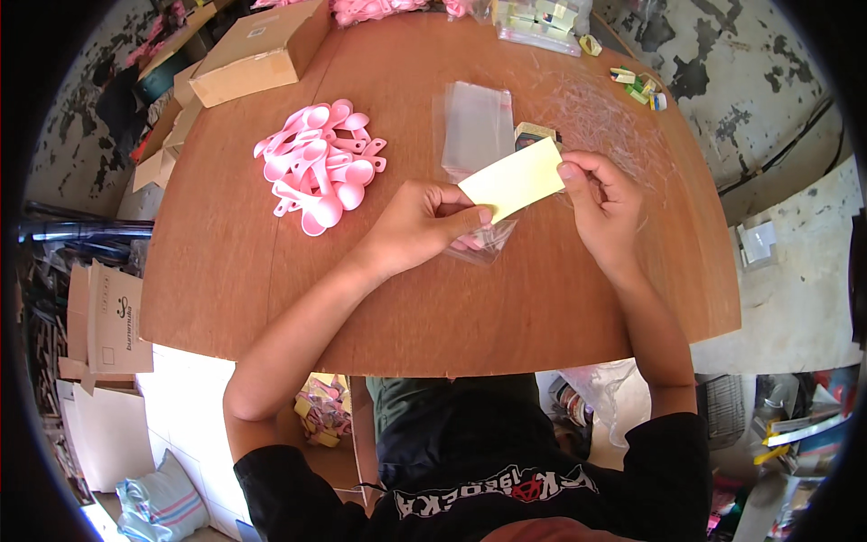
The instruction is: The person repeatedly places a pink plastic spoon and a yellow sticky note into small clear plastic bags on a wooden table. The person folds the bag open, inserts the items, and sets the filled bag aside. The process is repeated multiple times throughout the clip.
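Note:
A blank pale yellow card [517, 183] is stretched between my two hands above the table. My left hand [426, 219] pinches its lower left corner, thumb on top. Under those same fingers hangs a clear plastic bag [486, 244] with something pink inside, partly hidden by the hand. The card's right end is between the thumb and fingers of my right hand [598, 194]. Just beyond the card lie a stack of clear plastic bags [479, 125] and a small stack of printed cards [535, 135], partly covered. Left of my hands is a pile of pink scoops [322, 165].
A closed cardboard box [260, 54] sits at the far left of the brown table [406, 316]. Thin clear plastic strips [610, 117] are strewn at the right, near small printed rolls [639, 88]. Below the table edge, an open carton [327, 452] holds packed pink-and-yellow pieces.

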`<action>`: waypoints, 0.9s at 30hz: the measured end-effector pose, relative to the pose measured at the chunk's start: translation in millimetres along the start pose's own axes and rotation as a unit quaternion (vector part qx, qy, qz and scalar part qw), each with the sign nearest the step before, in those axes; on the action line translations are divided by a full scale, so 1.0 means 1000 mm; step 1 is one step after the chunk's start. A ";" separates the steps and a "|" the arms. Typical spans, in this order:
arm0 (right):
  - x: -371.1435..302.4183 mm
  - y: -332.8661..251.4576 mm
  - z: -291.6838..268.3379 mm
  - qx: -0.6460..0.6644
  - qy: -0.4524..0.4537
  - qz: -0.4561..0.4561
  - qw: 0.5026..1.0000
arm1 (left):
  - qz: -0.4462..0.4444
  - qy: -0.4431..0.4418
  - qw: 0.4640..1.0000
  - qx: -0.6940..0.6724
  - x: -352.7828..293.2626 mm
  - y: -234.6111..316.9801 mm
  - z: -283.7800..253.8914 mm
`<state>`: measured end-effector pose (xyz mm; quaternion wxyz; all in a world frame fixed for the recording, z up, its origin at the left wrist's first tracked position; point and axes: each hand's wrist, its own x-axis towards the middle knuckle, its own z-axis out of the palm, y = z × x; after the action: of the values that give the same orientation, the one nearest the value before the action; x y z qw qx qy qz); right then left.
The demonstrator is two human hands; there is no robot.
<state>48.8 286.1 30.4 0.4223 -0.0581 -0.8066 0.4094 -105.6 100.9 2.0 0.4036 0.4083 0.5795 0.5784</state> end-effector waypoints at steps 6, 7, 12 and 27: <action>-0.007 0.009 -0.001 -0.045 -0.051 -0.041 0.997 | -0.017 0.009 1.000 0.001 -0.004 0.009 0.002; -0.009 0.007 -0.001 -0.039 -0.015 -0.045 0.998 | -0.015 0.011 1.000 0.012 -0.005 0.008 0.002; -0.011 -0.003 0.000 0.065 0.085 -0.019 0.994 | 0.013 0.001 1.000 0.000 -0.005 0.008 0.003; -0.009 0.002 -0.003 0.035 0.027 -0.002 0.999 | 0.038 -0.003 0.998 0.047 -0.005 0.008 0.001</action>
<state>55.9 285.2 24.5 0.4464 -0.0527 -0.7803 0.4348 -102.8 96.3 10.3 0.3638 0.4504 0.5885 0.5643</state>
